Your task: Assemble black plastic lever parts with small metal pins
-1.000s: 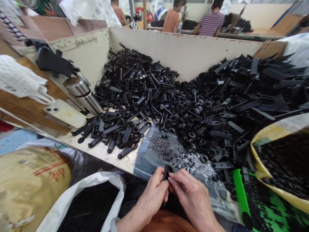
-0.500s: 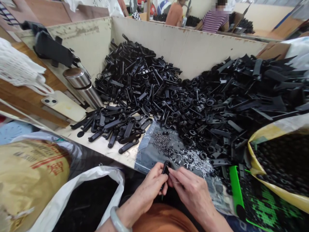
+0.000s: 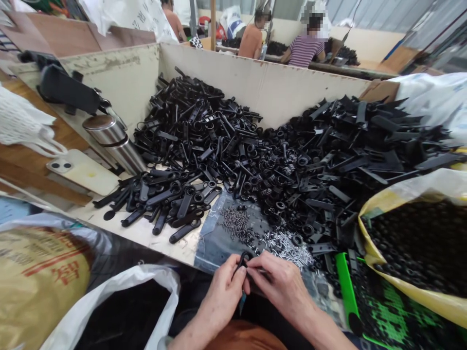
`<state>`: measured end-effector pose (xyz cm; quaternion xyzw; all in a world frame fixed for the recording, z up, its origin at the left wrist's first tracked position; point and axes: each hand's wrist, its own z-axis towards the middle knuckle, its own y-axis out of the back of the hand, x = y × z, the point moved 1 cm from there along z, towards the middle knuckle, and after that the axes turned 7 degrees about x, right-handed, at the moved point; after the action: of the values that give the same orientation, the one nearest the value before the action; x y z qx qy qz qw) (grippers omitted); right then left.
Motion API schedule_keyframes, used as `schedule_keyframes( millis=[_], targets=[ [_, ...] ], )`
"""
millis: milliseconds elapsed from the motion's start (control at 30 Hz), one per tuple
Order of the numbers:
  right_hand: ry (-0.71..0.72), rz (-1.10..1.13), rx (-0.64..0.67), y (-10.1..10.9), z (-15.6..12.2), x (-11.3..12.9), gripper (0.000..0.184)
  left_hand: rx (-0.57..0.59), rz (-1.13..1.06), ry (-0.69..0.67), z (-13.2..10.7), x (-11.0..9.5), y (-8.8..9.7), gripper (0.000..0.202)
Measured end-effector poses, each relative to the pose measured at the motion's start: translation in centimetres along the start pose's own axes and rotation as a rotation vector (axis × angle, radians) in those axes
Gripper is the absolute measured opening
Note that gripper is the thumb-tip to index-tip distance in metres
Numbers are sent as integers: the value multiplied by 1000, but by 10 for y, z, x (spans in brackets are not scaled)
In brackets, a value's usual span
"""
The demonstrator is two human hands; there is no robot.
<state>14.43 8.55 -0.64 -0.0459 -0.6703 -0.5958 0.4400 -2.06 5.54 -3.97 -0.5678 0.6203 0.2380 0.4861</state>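
Note:
My left hand (image 3: 223, 291) is closed around a black ring-ended plastic lever (image 3: 245, 257), its ring upward between the hands. The thumb presses along its side, and a small bluish tip (image 3: 242, 302) shows below the fingers. At the ring, my right hand (image 3: 282, 279) is closed in a pinch; whatever sits between its fingertips is too small or hidden. Just beyond the hands, a pile of small dark metal pieces (image 3: 235, 223) and a heap of silver pins (image 3: 288, 249) lie on a grey sheet (image 3: 211, 243). Similar black levers (image 3: 186, 201) are spread to the left.
Large heaps of black plastic parts (image 3: 204, 126) fill the walled bench. A steel flask (image 3: 115, 143) and phone (image 3: 82, 171) stand left. A white sack (image 3: 175, 287), a yellow-edged sack (image 3: 368, 243) and a green tray (image 3: 346, 287) flank me. People (image 3: 304, 51) sit beyond the wall.
The view has tilted up and shifted slightly right. The lever has turned in my left hand, so its ring shows more plainly; my right fingers remain at it.

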Motion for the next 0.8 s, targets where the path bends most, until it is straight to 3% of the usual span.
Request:
schedule_keyframes(
  millis=[233, 467, 633, 800],
  targets=[
    [-31, 45, 0, 0, 1, 1, 19, -45, -61, 23, 2, -5, -3, 39],
    [-261, 97, 46, 22, -14, 12, 13, -125, -163, 39, 3, -6, -8, 48],
    [-178, -45, 128, 12, -20, 13, 30, -48, -112, 101, 6, -4, -6, 62],
    [-120, -179, 134, 0, -16, 9, 35, -119, -134, 98, 6, -5, -5, 63]
  ],
)
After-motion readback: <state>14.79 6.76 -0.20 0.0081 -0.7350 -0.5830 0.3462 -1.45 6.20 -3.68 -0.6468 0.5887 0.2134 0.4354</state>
